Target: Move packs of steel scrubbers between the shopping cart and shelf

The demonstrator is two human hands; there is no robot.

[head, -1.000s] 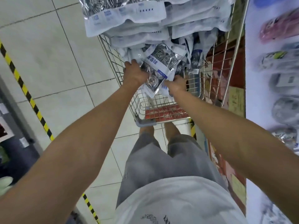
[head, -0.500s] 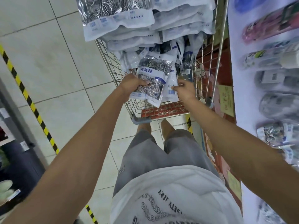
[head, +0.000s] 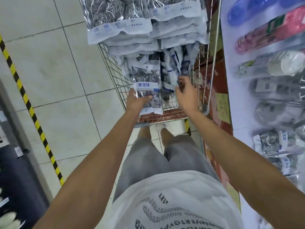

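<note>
A wire shopping cart (head: 113, 75) stands in front of me, piled with clear packs of steel scrubbers (head: 118, 19). My left hand (head: 137, 102) grips one pack with a blue label (head: 146, 85) at the cart's near end, held flat with its label facing up. My right hand (head: 186, 95) reaches into the cart beside it, fingers curled around the lower end of another upright pack (head: 184, 70). On the right, the white shelf (head: 239, 113) holds a few scrubber packs (head: 272, 142) near its front.
The shelf also carries blurred bottles and colourful packages (head: 270, 30). A red poster board (head: 212, 90) fills the gap between cart and shelf. A yellow-black tape line (head: 29, 106) crosses the tiled floor on the left, beside a dark bin (head: 18, 176).
My left hand has pulled the labelled pack nearer and laid it flatter. My right hand let go of its edge and moved right and up to another pack in the cart.
</note>
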